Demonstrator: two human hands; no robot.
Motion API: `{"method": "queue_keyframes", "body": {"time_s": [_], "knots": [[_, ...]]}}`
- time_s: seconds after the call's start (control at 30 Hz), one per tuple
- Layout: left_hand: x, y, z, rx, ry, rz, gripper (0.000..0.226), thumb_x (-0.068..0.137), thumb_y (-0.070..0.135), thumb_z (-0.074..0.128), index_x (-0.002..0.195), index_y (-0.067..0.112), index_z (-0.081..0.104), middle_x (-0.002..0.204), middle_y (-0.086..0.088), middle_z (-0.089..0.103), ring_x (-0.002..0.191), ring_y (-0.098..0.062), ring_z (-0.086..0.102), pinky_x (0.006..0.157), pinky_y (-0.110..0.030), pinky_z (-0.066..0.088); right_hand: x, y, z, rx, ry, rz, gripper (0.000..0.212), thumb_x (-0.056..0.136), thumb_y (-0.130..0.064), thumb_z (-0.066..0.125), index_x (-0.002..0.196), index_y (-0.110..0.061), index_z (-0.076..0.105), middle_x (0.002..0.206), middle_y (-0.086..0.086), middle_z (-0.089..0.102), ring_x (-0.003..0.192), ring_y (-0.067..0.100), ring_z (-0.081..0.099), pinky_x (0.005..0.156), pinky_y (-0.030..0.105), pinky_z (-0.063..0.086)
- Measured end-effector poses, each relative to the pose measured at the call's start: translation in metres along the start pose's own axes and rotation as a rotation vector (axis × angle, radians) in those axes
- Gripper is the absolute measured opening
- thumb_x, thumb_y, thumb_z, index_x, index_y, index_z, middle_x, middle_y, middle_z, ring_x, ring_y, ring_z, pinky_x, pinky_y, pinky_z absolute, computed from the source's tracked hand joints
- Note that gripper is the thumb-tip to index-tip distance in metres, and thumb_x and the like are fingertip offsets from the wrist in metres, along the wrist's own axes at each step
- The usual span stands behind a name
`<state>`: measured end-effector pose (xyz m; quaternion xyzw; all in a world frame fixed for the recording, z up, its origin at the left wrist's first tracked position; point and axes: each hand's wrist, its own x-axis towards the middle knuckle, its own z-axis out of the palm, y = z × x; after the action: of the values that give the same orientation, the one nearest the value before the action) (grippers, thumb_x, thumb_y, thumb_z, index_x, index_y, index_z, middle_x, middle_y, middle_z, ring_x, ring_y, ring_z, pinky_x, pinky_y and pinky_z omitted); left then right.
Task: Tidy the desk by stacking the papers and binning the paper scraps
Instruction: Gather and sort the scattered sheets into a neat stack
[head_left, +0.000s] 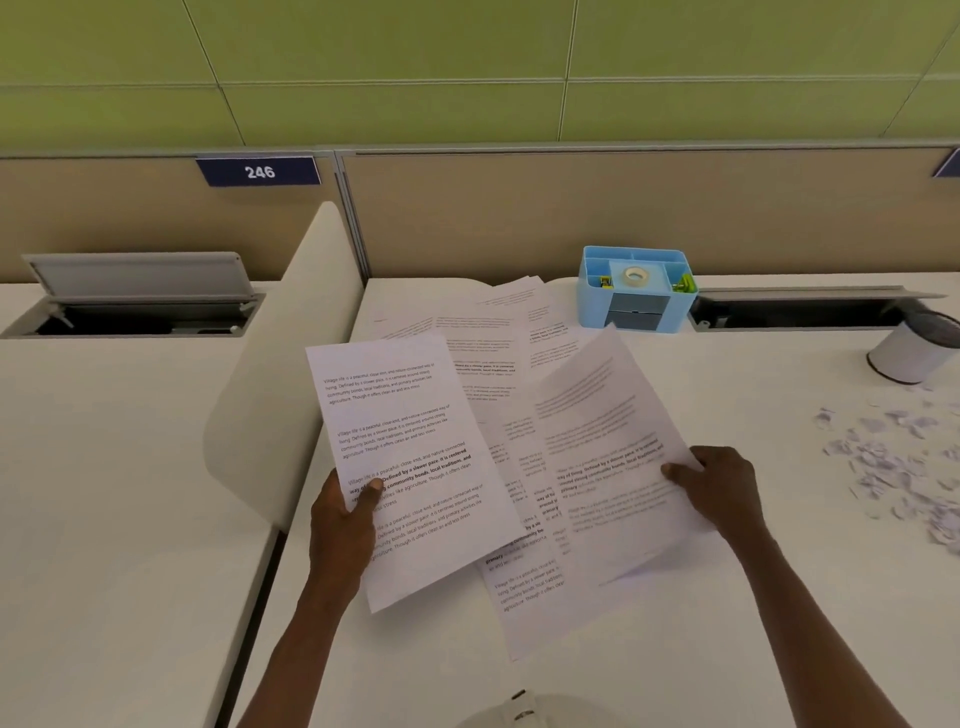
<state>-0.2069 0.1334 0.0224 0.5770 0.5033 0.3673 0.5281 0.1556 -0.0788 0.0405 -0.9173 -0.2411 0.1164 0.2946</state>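
**2 hands, 2 sheets lifted over the desk**

At lower centre, the left hand (347, 512) pinches a printed sheet (410, 467) at its left edge, thumb on top, forearm rising from the bottom edge. The right hand (719, 486) grips another sheet (608, 452) by its right edge, thumb over the text. More papers (498, 332) lie fanned behind. Paper scraps (893, 467) are scattered at right, below a white bin (909, 353).

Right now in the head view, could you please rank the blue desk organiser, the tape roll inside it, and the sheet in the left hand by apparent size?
1. Printed white sheet, though nearness to the camera inflates it
2. Light-blue plastic desk organiser
3. White tape roll
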Motion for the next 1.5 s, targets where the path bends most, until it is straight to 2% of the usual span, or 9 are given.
{"method": "queue_keyframes", "body": {"time_s": [0.23, 0.4, 0.6, 0.83, 0.97, 1.03, 1.13, 1.3, 1.5], "knots": [[0.001, 0.005, 0.006, 0.064, 0.038, 0.014, 0.025, 0.097, 0.014, 0.060, 0.119, 0.026, 0.061, 0.110, 0.005, 0.069, 0.099, -0.017, 0.066, 0.072, -0.028, 0.049, -0.018, -0.048, -0.037, 0.431, 0.068, -0.024, 0.003, 0.080, -0.021, 0.074, 0.080, -0.019, 0.072, 0.068, -0.013, 0.069, 0.060, 0.007, 0.065, 0.051, 0.020, 0.042], [-0.002, 0.016, 0.016, -0.010, -0.024, 0.003, 0.023, 0.097, 0.016, 0.060, 0.116, 0.029, 0.061, 0.106, 0.009, 0.070, 0.094, -0.015, 0.069, 0.068, -0.026, 0.054, -0.036, -0.087, -0.032, 0.738, -0.052, -0.004, 0.006, 0.077, -0.022, 0.078, 0.077, -0.023, 0.072, 0.068, -0.015, 0.073, 0.057, 0.005, 0.069, 0.047, 0.015, 0.050], [-0.011, 0.036, 0.035, -0.173, -0.255, 0.011, 0.011, 0.096, 0.017, 0.064, 0.104, 0.022, 0.068, 0.098, -0.002, 0.075, 0.088, -0.016, 0.072, 0.068, -0.029, 0.058, -0.058, -0.113, 0.030, 0.684, -0.235, 0.040, 0.008, 0.077, -0.020, 0.079, 0.078, -0.018, 0.072, 0.072, -0.007, 0.073, 0.055, 0.003, 0.067, 0.044, 0.013, 0.046], [-0.018, 0.043, 0.028, -0.200, -0.369, 0.045, 0.019, 0.100, 0.015, 0.054, 0.094, 0.025, 0.069, 0.089, -0.001, 0.075, 0.077, -0.012, 0.071, 0.062, -0.021, 0.053, -0.035, -0.117, 0.024, 0.499, -0.369, 0.108, 0.066, 0.068, -0.050, 0.081, 0.118, -0.018, 0.052, 0.111, -0.001, 0.061, 0.099, 0.019, 0.062, 0.076, 0.028, 0.052], [-0.021, 0.045, 0.032, -0.183, -0.442, 0.044, 0.006, 0.091, 0.032, 0.065, 0.093, 0.028, 0.070, 0.086, 0.002, 0.074, 0.076, -0.011, 0.070, 0.061, -0.020, 0.052, -0.030, -0.122, 0.029, 0.765, -0.592, 0.078, 0.048, 0.071, -0.024, 0.084, 0.113, -0.009, 0.066, 0.110, 0.007, 0.072, 0.096, 0.024, 0.071, 0.086, 0.042, 0.056], [-0.020, 0.047, 0.035, -0.130, -0.417, -0.012, 0.019, 0.093, 0.049, 0.059, 0.096, 0.035, 0.073, 0.091, 0.004, 0.076, 0.082, -0.014, 0.073, 0.062, -0.021, 0.054, -0.034, -0.125, 0.039, 0.776, -0.510, 0.052, 0.039, 0.071, -0.013, 0.083, 0.106, -0.007, 0.069, 0.105, 0.010, 0.073, 0.091, 0.027, 0.072, 0.084, 0.043, 0.057], [-0.008, 0.051, 0.033, -0.380, -0.456, -0.246, 0.059, 0.091, 0.070, 0.035, 0.119, 0.031, 0.069, 0.113, -0.004, 0.074, 0.106, -0.024, 0.071, 0.073, -0.034, 0.060, -0.038, -0.129, 0.049, 0.784, -0.352, 0.034, 0.031, 0.073, -0.012, 0.082, 0.101, -0.011, 0.070, 0.098, 0.005, 0.075, 0.080, 0.020, 0.073, 0.068, 0.033, 0.060], [0.004, 0.059, 0.032, -0.111, -0.337, 0.113, 0.026, 0.100, 0.026, 0.057, 0.125, 0.025, 0.063, 0.118, 0.002, 0.072, 0.111, -0.021, 0.068, 0.089, -0.041, 0.057, -0.045, -0.138, 0.053, 0.802, -0.192, -0.152, 0.029, 0.083, -0.015, 0.073, 0.111, -0.016, 0.064, 0.103, -0.005, 0.072, 0.087, 0.012, 0.070, 0.072, 0.027, 0.060], [0.002, 0.061, 0.040, -0.059, -0.198, 0.228, 0.029, 0.098, 0.022, 0.058, 0.127, 0.021, 0.058, 0.113, 0.010, 0.070, 0.104, -0.007, 0.067, 0.077, -0.019, 0.056, -0.044, -0.144, 0.052, 0.837, -0.129, -0.278, 0.024, 0.084, -0.013, 0.071, 0.102, -0.028, 0.065, 0.095, -0.017, 0.071, 0.083, -0.002, 0.067, 0.065, 0.012, 0.053]]}}
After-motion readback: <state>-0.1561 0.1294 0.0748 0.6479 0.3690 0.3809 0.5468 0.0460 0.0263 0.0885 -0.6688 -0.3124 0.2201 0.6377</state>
